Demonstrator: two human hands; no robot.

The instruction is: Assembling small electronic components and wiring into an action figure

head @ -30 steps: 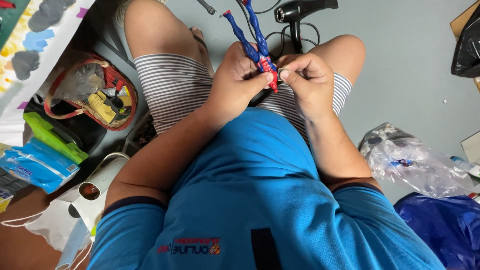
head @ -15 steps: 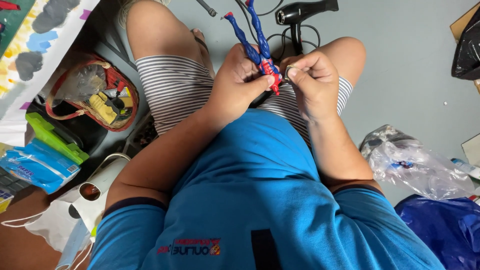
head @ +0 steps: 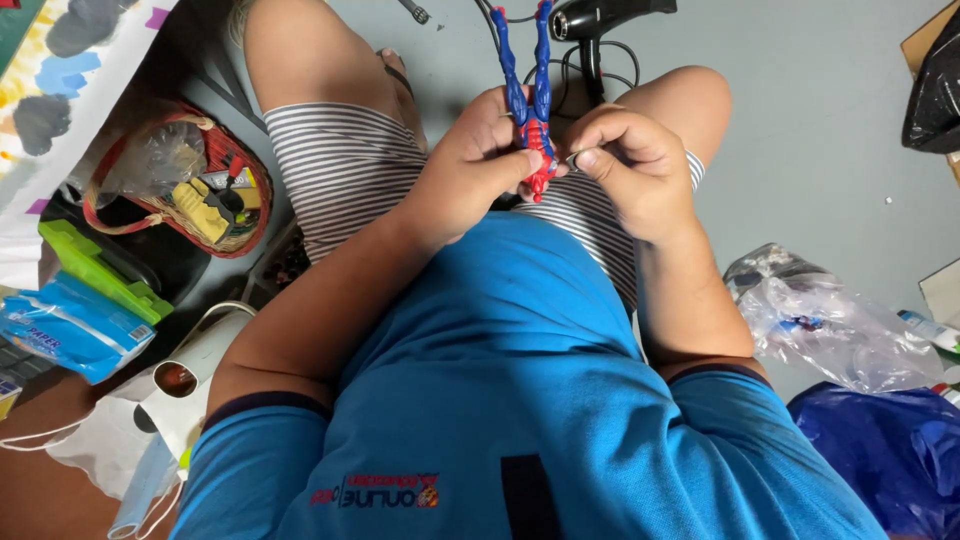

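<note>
Two hands: both meet over my lap, working one small toy.
Toy figure (head: 533,110): red and blue, upside down, legs pointing away, so the torso end sits within reach of both hands.
Left hand (head: 480,160): fingers clamped round the torso, thumb pressing it steady.
Right hand (head: 625,165): fingers pinched together beside the torso; I cannot tell what they grip.
Hair dryer (head: 600,20): black, on the floor beyond the knees.
Change: figure sits slightly more upright than a second ago; hands barely shift.
</note>
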